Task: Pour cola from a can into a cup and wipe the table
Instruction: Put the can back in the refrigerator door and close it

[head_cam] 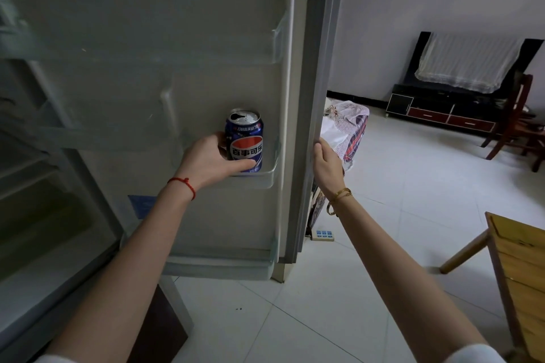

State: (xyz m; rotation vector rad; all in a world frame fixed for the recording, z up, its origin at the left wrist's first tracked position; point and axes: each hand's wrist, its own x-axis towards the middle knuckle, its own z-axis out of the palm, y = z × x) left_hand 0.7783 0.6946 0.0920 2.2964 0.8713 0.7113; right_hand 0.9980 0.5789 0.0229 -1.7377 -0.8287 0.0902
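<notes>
The fridge door point(177, 68) stands swung wide and fills the upper left and middle of the frame, its clear shelves bare apart from one thing. At the far right, low down, the corner of a wooden table point(519, 268) pokes in, and it may be the one to be wiped. No cup and no cloth show anywhere, so by my reckoning the job has barely begun: fetching the drink is the step in hand, with pouring and wiping all left to do.

The right hand point(326, 165) holds the door's outer edge just right of centre, fingers curled round it. The left hand point(209, 160) is wrapped round the blue cola can point(244, 138), thumb across the front low down and fingers curved behind. The can stands upright in the door's lower shelf bin point(269, 177), a little left of centre; its top looks already opened, so it will want carrying level.
</notes>
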